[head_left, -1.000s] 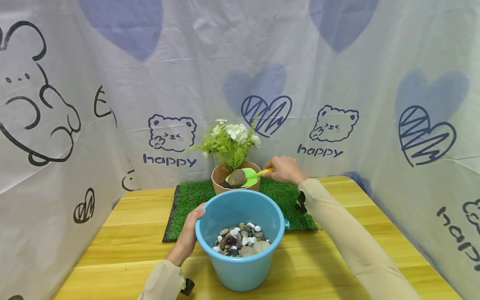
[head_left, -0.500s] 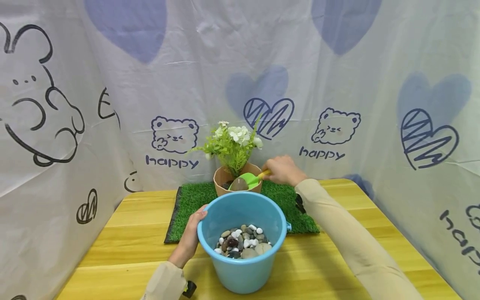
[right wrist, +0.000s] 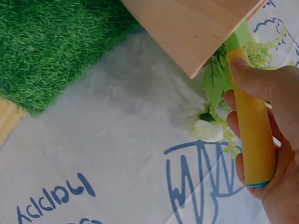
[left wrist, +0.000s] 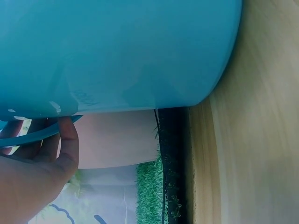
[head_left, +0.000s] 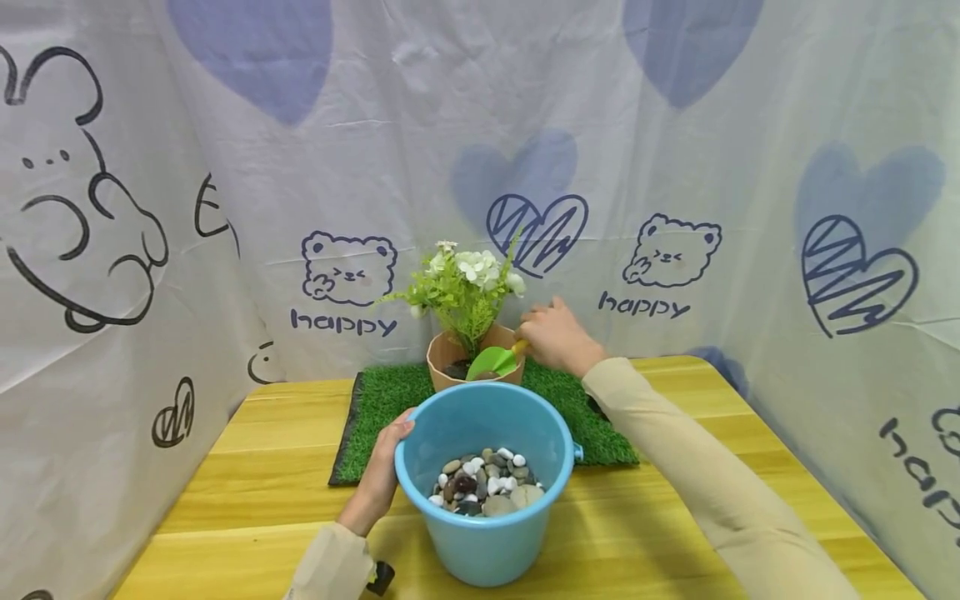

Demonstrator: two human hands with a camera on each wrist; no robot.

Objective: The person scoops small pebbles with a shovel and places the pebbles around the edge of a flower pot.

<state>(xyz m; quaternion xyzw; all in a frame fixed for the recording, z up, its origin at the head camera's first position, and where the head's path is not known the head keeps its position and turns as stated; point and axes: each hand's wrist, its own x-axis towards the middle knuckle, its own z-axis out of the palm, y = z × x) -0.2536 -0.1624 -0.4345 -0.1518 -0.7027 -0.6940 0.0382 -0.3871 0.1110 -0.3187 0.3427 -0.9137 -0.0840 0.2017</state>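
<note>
My left hand (head_left: pixel 384 467) grips the light blue bucket (head_left: pixel 483 546) at its left rim. In the left wrist view the thumb and fingers (left wrist: pixel 68 144) close around the bucket's thin blue handle (left wrist: pixel 35 136). White, grey and brown pebbles (head_left: pixel 491 483) lie inside the bucket. My right hand (head_left: pixel 558 335) holds a small garden trowel with a yellow handle (right wrist: pixel 254 135) and a green blade (head_left: pixel 492 362). The blade tips steeply down inside the tan flowerpot (head_left: pixel 438 367). A brown stone (head_left: pixel 487 376) peeks out beneath the blade, mostly hidden. White flowers (head_left: pixel 478 268) with green leaves rise from the pot.
The flowerpot stands on a green turf mat (head_left: pixel 378 425) toward the back of the wooden table (head_left: pixel 255 467), just behind the bucket. A printed white curtain (head_left: pixel 420 125) closes off the back and both sides.
My right hand has turned and tilted the trowel blade downward. The brown stone has slid off the blade, low into the pot. The left hand and bucket stay in place.
</note>
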